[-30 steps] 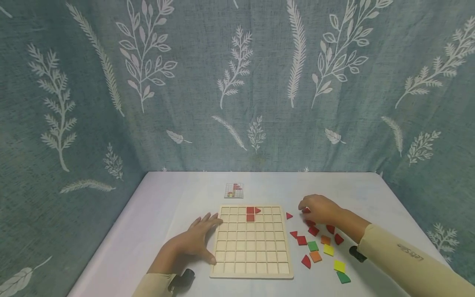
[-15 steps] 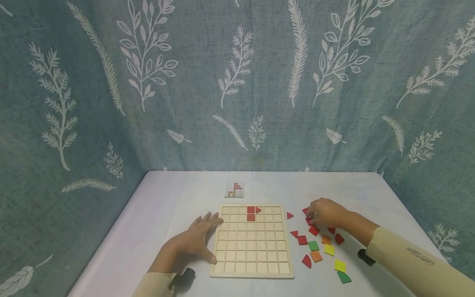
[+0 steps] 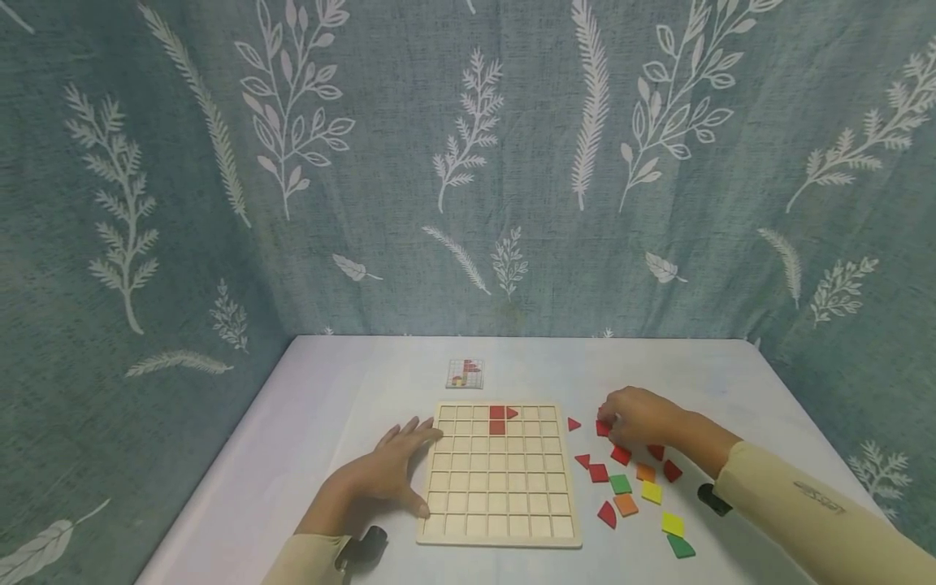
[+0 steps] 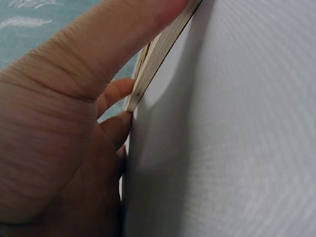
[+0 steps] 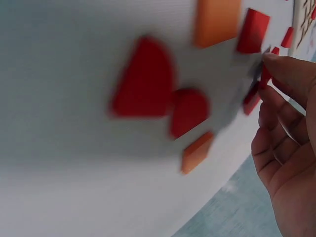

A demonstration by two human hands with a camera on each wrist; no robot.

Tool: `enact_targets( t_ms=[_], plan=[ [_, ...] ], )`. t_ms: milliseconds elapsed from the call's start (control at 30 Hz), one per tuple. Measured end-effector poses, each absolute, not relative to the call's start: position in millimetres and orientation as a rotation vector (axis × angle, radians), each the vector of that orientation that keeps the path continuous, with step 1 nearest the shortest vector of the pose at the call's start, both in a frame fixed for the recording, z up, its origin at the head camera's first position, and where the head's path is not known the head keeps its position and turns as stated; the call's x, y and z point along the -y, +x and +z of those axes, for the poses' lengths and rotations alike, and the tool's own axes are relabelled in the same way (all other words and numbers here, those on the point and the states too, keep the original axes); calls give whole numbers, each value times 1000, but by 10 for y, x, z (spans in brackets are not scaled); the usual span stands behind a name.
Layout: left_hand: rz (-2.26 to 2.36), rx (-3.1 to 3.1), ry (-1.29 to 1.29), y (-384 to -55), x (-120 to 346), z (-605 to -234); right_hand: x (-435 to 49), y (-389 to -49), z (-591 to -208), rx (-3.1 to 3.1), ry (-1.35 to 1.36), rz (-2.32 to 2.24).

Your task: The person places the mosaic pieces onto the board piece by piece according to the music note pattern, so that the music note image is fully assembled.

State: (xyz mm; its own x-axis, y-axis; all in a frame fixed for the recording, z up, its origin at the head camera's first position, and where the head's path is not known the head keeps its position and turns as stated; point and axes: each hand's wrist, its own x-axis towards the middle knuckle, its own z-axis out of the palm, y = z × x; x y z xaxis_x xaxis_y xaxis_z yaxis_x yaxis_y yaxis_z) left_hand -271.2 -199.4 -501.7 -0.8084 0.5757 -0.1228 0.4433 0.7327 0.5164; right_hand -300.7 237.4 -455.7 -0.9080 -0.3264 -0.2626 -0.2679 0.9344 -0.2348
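Observation:
A wooden grid board lies on the table, with two red square tiles and a red triangle set in its far rows. My left hand spreads along the board's left side; its thumb and fingertips touch the rim, also seen as the wooden edge in the left wrist view. Right of the board, my right hand is among the loose tiles. Between thumb and forefinger it pinches a red tile, its full shape partly hidden. Another red tile lies just beneath those fingers.
A small pattern card lies beyond the board. Loose tiles are scattered on the right: a red triangle, a red quarter circle, a green square, an orange square, a yellow square. A patterned curtain stands behind.
My right hand has drawn back slightly right and nearer from the farthest red tiles, and now pinches a red tile. My left hand stays at the board's edge.

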Motion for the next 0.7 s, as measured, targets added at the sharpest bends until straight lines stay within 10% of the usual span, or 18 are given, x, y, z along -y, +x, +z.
enact_targets(
  t_ms=[700],
  plan=[
    [679,-2663,809,-2720,2006,-5036,-1316,-3117,-4616,-2864,-990,-326]
  ],
)
